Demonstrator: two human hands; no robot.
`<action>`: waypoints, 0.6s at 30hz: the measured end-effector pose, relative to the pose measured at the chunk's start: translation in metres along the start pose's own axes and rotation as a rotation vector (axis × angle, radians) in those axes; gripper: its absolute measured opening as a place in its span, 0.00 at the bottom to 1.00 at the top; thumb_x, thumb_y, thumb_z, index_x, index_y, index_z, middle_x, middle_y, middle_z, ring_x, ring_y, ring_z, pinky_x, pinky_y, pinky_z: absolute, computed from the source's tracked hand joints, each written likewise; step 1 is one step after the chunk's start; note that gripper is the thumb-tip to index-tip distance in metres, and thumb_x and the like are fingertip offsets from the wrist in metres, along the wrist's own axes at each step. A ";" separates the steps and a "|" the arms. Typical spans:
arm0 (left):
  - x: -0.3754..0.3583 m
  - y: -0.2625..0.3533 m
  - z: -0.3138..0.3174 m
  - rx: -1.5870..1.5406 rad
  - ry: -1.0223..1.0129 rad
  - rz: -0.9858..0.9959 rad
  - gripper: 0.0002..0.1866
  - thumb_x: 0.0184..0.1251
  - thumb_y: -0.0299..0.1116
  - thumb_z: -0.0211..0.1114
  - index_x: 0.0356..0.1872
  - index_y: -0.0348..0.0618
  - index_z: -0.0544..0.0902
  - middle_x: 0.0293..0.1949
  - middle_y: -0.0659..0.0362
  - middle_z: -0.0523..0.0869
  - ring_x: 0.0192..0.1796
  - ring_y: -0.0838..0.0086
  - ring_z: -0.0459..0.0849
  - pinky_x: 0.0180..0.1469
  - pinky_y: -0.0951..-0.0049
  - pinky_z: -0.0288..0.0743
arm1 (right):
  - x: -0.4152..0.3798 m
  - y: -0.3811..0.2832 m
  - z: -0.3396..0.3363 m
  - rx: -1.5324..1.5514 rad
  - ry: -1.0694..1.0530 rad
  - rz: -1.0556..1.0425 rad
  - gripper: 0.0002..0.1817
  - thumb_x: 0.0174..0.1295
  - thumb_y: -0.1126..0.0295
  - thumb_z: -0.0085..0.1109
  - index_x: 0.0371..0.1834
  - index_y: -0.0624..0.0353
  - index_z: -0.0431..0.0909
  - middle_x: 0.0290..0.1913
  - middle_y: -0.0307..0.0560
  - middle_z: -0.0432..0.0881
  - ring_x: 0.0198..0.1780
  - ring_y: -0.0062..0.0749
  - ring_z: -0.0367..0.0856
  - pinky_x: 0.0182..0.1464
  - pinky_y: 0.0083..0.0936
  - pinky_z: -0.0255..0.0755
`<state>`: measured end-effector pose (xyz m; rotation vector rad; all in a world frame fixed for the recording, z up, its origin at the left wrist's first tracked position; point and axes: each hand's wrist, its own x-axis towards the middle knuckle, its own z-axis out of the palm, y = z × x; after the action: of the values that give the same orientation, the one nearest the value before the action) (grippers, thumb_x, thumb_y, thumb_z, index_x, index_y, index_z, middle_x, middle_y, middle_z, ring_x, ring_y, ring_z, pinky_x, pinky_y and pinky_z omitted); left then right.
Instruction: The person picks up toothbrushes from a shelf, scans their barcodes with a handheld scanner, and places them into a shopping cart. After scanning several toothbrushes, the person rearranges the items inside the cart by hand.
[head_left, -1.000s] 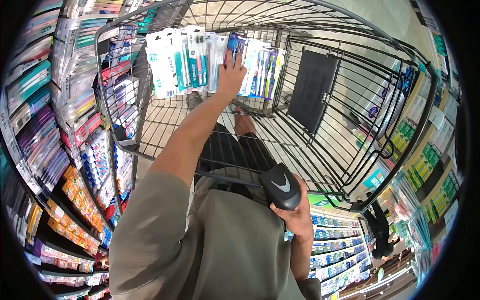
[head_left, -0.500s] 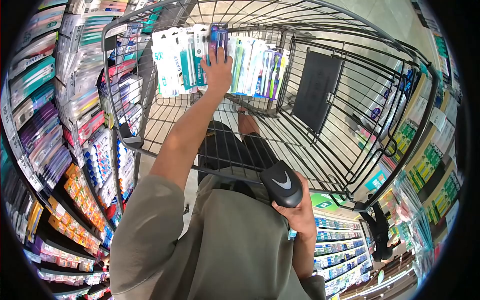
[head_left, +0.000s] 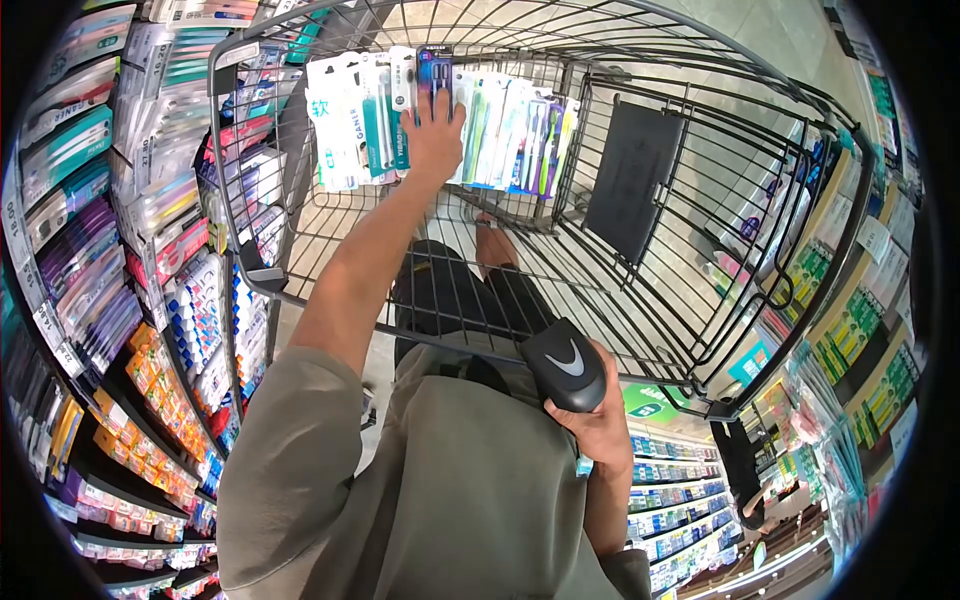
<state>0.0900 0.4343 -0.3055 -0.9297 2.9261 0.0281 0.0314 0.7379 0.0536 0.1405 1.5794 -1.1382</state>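
My left hand point(head_left: 434, 140) reaches into the shopping cart point(head_left: 330, 308). Its fingers are stretched out and spread over a dark blue-purple toothbrush pack point(head_left: 437, 72), touching its front; the lower part of the pack is hidden beneath them. White and teal toothbrush packs point(head_left: 345, 125) stand in a row to the left of that hand. To the right are more toothbrush packs point(head_left: 515, 135) with green, blue and purple handles. Close to my body, my right hand point(head_left: 603, 425) is wrapped round a black handheld barcode scanner point(head_left: 566, 367) with a grey crescent mark.
Shelves of packaged toothbrushes point(head_left: 95, 260) rise close on the left. On the right is another shelf with green-and-yellow boxes point(head_left: 835, 330). A dark panel point(head_left: 635, 180) is fixed inside the cart. A person in dark clothes point(head_left: 740, 465) is in the background at lower right.
My left hand has shifted very slightly, its fingers still spread on the dark toothbrush pack. My right hand and the scanner stay almost in place. The background person has moved a little.
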 end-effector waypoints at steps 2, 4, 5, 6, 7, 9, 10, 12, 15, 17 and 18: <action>0.001 -0.001 -0.002 0.006 -0.037 0.025 0.25 0.60 0.34 0.65 0.61 0.55 0.77 0.70 0.52 0.69 0.75 0.47 0.62 0.63 0.33 0.60 | 0.000 0.001 0.000 -0.022 0.001 -0.011 0.48 0.51 0.79 0.80 0.75 0.64 0.59 0.65 0.45 0.74 0.63 0.27 0.74 0.67 0.25 0.67; 0.000 -0.001 -0.004 -0.016 -0.095 0.035 0.26 0.61 0.34 0.65 0.62 0.55 0.76 0.72 0.51 0.67 0.76 0.47 0.60 0.64 0.31 0.58 | -0.001 0.000 0.001 0.014 0.000 -0.001 0.48 0.52 0.79 0.79 0.75 0.65 0.60 0.65 0.45 0.74 0.63 0.27 0.73 0.67 0.26 0.67; -0.001 -0.001 -0.005 -0.037 -0.152 0.044 0.27 0.62 0.34 0.65 0.64 0.54 0.74 0.73 0.51 0.66 0.77 0.47 0.58 0.66 0.28 0.56 | 0.000 -0.001 0.001 0.014 0.001 -0.002 0.48 0.52 0.79 0.79 0.75 0.65 0.60 0.65 0.45 0.74 0.63 0.27 0.73 0.67 0.26 0.67; -0.002 -0.001 -0.005 -0.037 -0.151 0.044 0.27 0.62 0.34 0.65 0.64 0.54 0.74 0.73 0.51 0.66 0.77 0.47 0.58 0.66 0.28 0.56 | 0.000 -0.003 0.002 0.028 -0.004 0.001 0.48 0.52 0.79 0.79 0.75 0.65 0.60 0.65 0.45 0.74 0.63 0.27 0.73 0.67 0.26 0.67; -0.002 -0.001 -0.006 -0.018 -0.140 0.073 0.26 0.62 0.34 0.65 0.63 0.54 0.75 0.72 0.51 0.66 0.77 0.47 0.59 0.66 0.28 0.57 | 0.000 -0.004 0.002 0.042 -0.009 0.005 0.47 0.52 0.79 0.79 0.75 0.65 0.60 0.65 0.45 0.73 0.64 0.27 0.73 0.68 0.26 0.66; -0.006 0.000 -0.009 0.000 -0.129 0.103 0.24 0.62 0.34 0.65 0.62 0.53 0.77 0.71 0.51 0.67 0.76 0.47 0.60 0.65 0.27 0.57 | -0.001 -0.004 0.002 0.028 -0.007 -0.005 0.47 0.52 0.79 0.79 0.75 0.65 0.60 0.65 0.45 0.73 0.64 0.27 0.72 0.68 0.26 0.66; -0.008 0.000 -0.010 -0.001 -0.117 0.141 0.22 0.62 0.34 0.65 0.59 0.52 0.79 0.71 0.51 0.68 0.76 0.46 0.61 0.66 0.27 0.57 | -0.001 -0.003 0.002 0.015 -0.008 -0.015 0.47 0.52 0.79 0.79 0.75 0.65 0.60 0.66 0.45 0.73 0.64 0.27 0.72 0.68 0.27 0.66; -0.011 -0.003 -0.012 0.001 -0.102 0.179 0.20 0.62 0.34 0.66 0.56 0.51 0.81 0.71 0.50 0.68 0.75 0.46 0.63 0.66 0.27 0.57 | 0.000 -0.001 -0.002 -0.029 -0.042 -0.037 0.48 0.52 0.84 0.75 0.76 0.64 0.57 0.67 0.47 0.72 0.66 0.28 0.72 0.68 0.26 0.67; -0.016 -0.006 -0.008 -0.074 -0.031 0.206 0.15 0.62 0.34 0.66 0.50 0.49 0.83 0.70 0.50 0.69 0.73 0.43 0.64 0.67 0.26 0.58 | 0.000 0.000 -0.004 -0.069 -0.074 -0.063 0.48 0.53 0.89 0.70 0.78 0.63 0.54 0.68 0.49 0.71 0.67 0.29 0.72 0.67 0.26 0.69; -0.016 -0.006 -0.010 -0.207 -0.033 0.167 0.15 0.61 0.34 0.67 0.49 0.47 0.83 0.70 0.50 0.69 0.74 0.42 0.63 0.69 0.27 0.57 | -0.001 0.002 -0.003 -0.061 -0.068 -0.066 0.48 0.53 0.89 0.70 0.78 0.63 0.54 0.68 0.49 0.71 0.67 0.29 0.72 0.67 0.26 0.69; -0.015 -0.007 -0.012 -0.209 -0.033 0.171 0.15 0.61 0.34 0.67 0.49 0.47 0.83 0.70 0.50 0.69 0.74 0.42 0.63 0.69 0.27 0.57 | -0.001 0.002 -0.003 -0.059 -0.068 -0.067 0.49 0.53 0.89 0.70 0.78 0.63 0.54 0.69 0.49 0.71 0.67 0.29 0.72 0.68 0.26 0.69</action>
<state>0.1051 0.4365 -0.2923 -0.6904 3.0045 0.3610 0.0303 0.7417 0.0532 0.0096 1.5653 -1.1358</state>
